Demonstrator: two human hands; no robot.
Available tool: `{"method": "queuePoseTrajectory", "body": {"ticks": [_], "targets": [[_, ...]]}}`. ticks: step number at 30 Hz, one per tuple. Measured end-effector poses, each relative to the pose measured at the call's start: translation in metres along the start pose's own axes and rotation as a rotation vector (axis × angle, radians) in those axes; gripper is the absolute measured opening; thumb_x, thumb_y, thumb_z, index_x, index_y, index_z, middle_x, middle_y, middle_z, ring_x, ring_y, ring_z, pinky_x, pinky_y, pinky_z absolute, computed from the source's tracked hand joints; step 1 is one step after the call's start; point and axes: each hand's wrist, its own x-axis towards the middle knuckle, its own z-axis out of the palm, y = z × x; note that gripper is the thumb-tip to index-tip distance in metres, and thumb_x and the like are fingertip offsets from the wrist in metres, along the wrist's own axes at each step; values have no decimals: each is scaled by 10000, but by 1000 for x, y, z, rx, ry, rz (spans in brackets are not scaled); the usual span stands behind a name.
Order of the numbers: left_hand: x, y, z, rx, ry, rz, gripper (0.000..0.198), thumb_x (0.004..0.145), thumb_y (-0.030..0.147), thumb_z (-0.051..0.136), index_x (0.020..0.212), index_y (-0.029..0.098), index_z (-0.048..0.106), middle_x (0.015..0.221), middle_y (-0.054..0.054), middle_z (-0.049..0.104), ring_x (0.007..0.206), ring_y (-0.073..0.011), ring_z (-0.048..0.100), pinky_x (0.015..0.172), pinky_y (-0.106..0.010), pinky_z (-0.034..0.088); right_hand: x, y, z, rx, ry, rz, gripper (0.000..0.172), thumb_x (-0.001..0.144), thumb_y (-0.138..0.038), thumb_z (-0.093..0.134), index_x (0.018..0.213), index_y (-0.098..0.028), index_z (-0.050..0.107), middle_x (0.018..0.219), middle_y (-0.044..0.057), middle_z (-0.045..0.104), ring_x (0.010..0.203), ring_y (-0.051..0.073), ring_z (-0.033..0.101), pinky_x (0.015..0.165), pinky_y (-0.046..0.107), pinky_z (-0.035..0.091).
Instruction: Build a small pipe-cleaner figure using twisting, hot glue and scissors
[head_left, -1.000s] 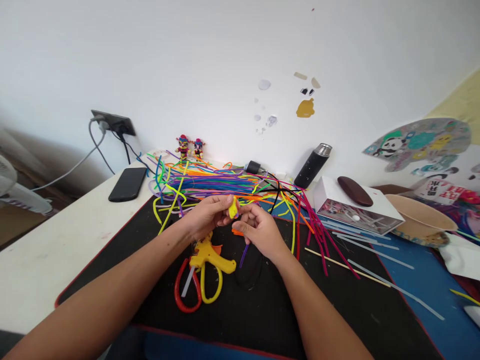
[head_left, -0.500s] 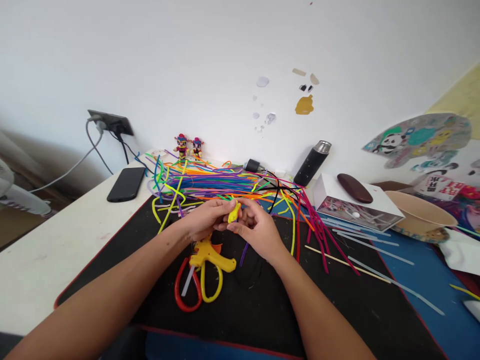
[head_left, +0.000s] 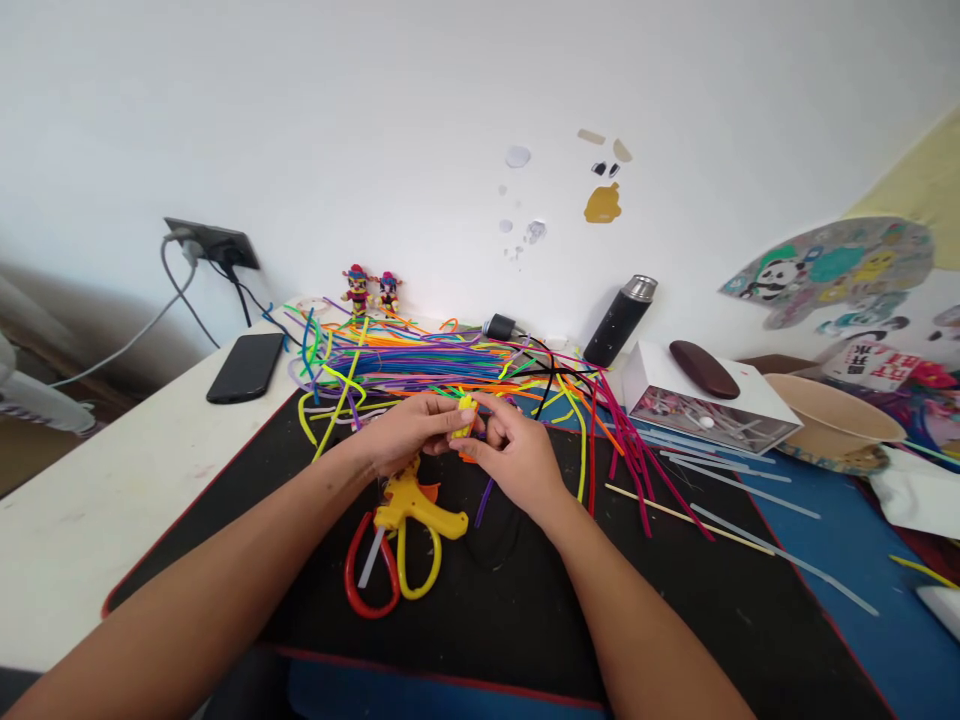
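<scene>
Head view: left hand (head_left: 409, 432) and right hand (head_left: 521, 455) are pinching a yellow piece (head_left: 466, 403); forearms (head_left: 247, 570) are slanting over the worktop's (head_left: 150, 480) near edge.

Looks like a hobby table (head_left: 97, 530) in a home. Shows craft work in the coloured pipe cleaners (head_left: 427, 362) spread just beyond the grip on a yellow piece (head_left: 466, 403), in the yellow glue gun (head_left: 426, 512) and scissors (head_left: 401, 560) on its near side, and in the clear glue sticks (head_left: 795, 560) off to its right. Bears two small figures (head_left: 358, 290) beyond the grip, leftward. Suggests a home by the stickers (head_left: 604, 204) on the wall (head_left: 375, 130) past the grip, the phone (head_left: 246, 369) and wall socket (head_left: 212, 243) to its left, and the flask (head_left: 620, 322) beyond it to the right.
</scene>
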Motion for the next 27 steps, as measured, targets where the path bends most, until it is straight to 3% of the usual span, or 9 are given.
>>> {"method": "queuePoseTrajectory", "body": {"ticks": [6,10,12,18,23,27], "targets": [[-1,4,3,35,36,-19,433,717,545,873,744,128,759,587,-3,535,523,-80,373,488,-229,201,0,1,-1,-8,-49,-11,625,885,-486,790,1415,-183,654,605,-97,459,560,124,428,590,259,356],[0,3,4,68,62,-39,443,720,555,861,697,135,721,566,3,523,500,-80,370,492,-237,209,-1,-2,-3,-77,-129,-34,749,890,-489,795,1547,-248,527,703,-63,580,601,145,519,599,259,376],[0,2,4,88,58,-51,441,720,552,862,689,141,706,565,14,506,502,-81,362,499,-238,215,-2,-3,-3,-131,-150,-44,733,894,-479,796,1547,-279,528,739,-49,611,623,154,550,609,260,386],[-1,2,5,117,30,-25,485,765,616,818,733,148,696,615,12,515,550,-95,374,522,-238,246,-2,-6,0,-155,-89,-15,585,890,-363,803,1441,-262,635,641,-83,536,582,138,513,607,250,370],[-2,4,1,181,41,-2,474,803,616,794,759,159,675,636,18,528,571,-100,411,529,-232,274,-1,-2,1,-115,-57,-26,581,902,-283,780,1461,-248,627,622,-101,483,568,124,474,622,246,372],[-2,5,0,195,68,20,418,792,551,821,760,164,668,633,29,517,564,-95,402,540,-232,282,-2,-1,1,-55,-99,-22,667,917,-325,775,1541,-267,548,657,-93,533,585,127,496,632,250,387]]}}
